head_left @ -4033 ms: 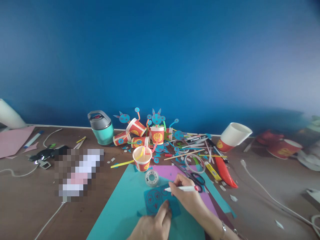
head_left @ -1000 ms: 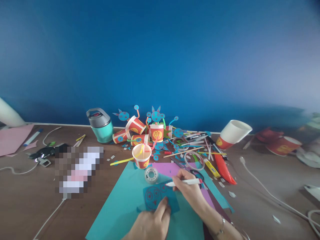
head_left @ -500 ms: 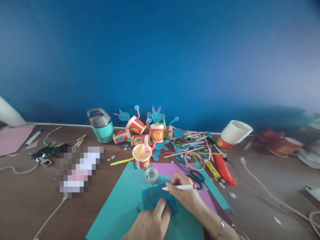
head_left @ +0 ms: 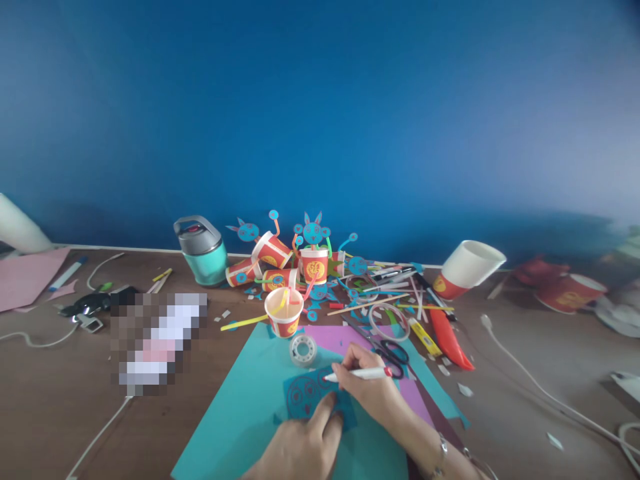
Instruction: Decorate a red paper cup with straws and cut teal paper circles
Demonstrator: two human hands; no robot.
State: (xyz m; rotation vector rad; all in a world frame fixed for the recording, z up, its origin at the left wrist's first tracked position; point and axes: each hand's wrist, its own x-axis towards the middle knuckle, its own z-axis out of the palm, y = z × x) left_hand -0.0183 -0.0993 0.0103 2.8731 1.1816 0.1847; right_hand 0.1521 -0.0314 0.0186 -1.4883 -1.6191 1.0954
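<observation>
My right hand [head_left: 367,383] is closed around a white marker [head_left: 359,375] with a red end. The marker's tip meets a small blue sheet of paper [head_left: 345,400]. Red outlines on that sheet form a round face with eyes and another circle beside it. From below, my left hand [head_left: 305,443] presses the blue sheet down with bent fingers, covering its lower part. Underneath lies a large turquoise sheet [head_left: 230,407]. A clear roll of tape [head_left: 303,350] sits just above the blue sheet, and dark-handled scissors [head_left: 393,357] lie beyond my right hand.
Behind stand several red-and-white paper cups, one [head_left: 284,313] holding yellow straws. A turquoise flask [head_left: 204,257] is at the left, near a pixelated object [head_left: 165,340] with a cable. Rightward are a yellow box [head_left: 425,338], a red pointed piece [head_left: 449,341] and stacked white cups [head_left: 473,263].
The marker has tilted very slightly in my right hand, its tip staying near the same circle. My left hand keeps its place on the blue sheet.
</observation>
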